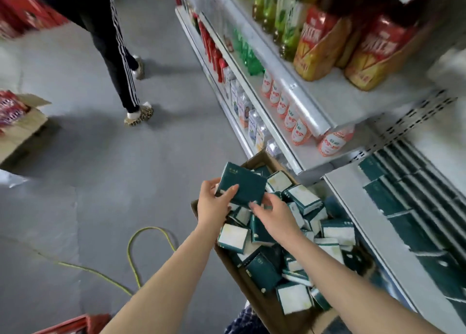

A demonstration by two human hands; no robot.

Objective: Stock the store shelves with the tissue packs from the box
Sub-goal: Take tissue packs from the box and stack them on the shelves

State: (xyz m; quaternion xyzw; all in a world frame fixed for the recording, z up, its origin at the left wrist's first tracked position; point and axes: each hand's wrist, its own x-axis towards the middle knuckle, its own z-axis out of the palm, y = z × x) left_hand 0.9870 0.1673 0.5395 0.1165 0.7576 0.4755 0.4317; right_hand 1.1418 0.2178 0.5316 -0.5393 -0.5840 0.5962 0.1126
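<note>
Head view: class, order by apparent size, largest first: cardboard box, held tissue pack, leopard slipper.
1. cardboard box
2. held tissue pack
3. leopard slipper
The pack is nearer the camera, so its real rank over the slipper is unsure.

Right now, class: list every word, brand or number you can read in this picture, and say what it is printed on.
No text is legible.
Raised tissue pack: small gold mark, too small to read.
Red-and-yellow packs: large white characters, blurred.
Orange-and-white bottles: red characters, blurred.
</note>
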